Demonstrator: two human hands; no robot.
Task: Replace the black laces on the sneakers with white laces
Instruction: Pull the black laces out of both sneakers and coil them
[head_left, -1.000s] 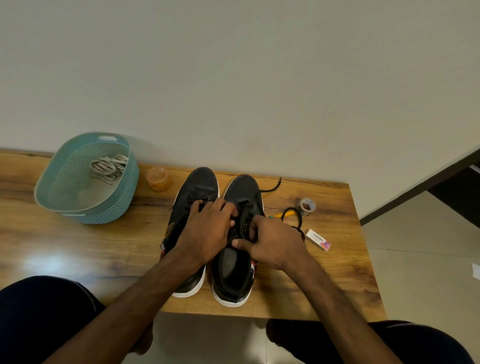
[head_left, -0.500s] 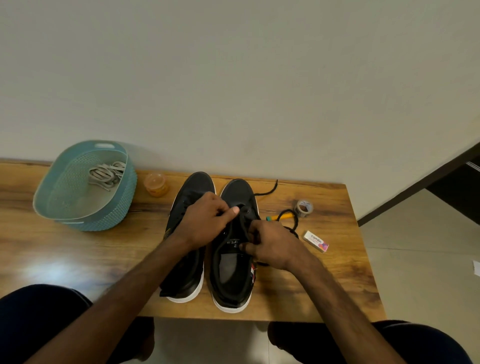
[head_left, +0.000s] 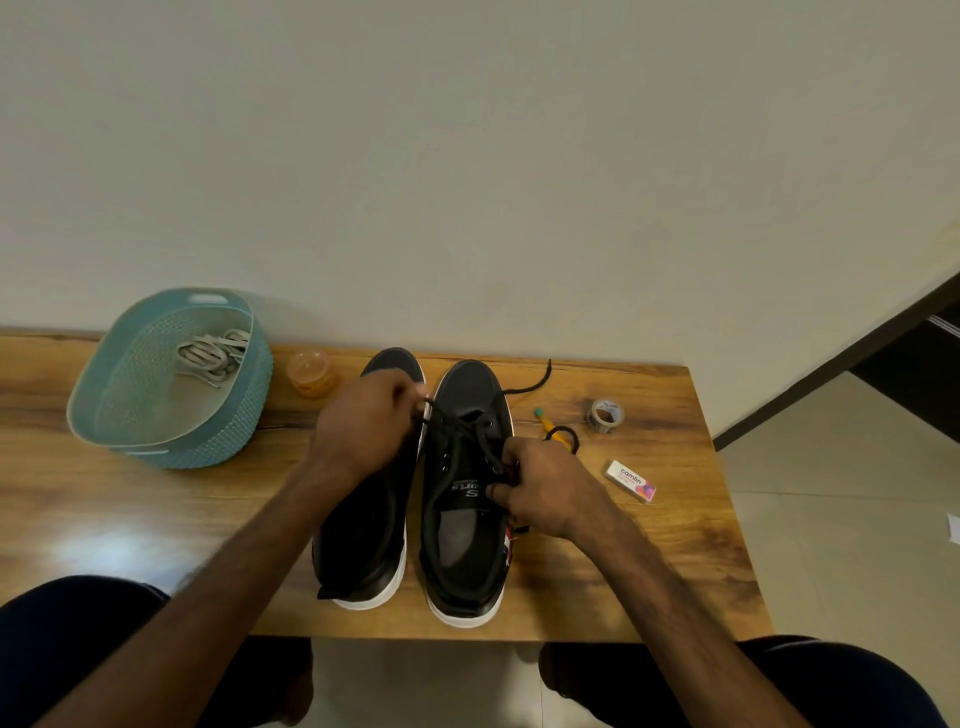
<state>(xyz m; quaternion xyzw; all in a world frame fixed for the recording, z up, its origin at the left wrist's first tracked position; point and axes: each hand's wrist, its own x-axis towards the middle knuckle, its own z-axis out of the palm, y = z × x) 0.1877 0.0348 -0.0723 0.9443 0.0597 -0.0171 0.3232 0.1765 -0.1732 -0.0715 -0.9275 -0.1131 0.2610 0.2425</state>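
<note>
Two black sneakers with white soles stand side by side on the wooden table (head_left: 156, 499), toes toward the wall. My left hand (head_left: 363, 421) hovers over the left sneaker (head_left: 363, 545) and pinches a strand of the black lace (head_left: 457, 423) pulled sideways out of the right sneaker (head_left: 467, 519). My right hand (head_left: 545, 488) grips the right sneaker's side at the eyelets, fingers curled on the lace there. A loose end of the black lace trails past the toe toward the wall. White laces (head_left: 208, 353) lie bunched in the teal basket (head_left: 124, 431).
A small orange jar (head_left: 310, 374) stands beside the basket. Right of the shoes lie a yellow pencil (head_left: 545, 421), a tape roll (head_left: 605, 414) and an eraser box (head_left: 631, 480). The wall runs close behind the table. My knees sit under the near edge.
My left hand has moved left and back from the right sneaker's tongue, drawing a black lace strand out sideways. My right hand stayed at the eyelets.
</note>
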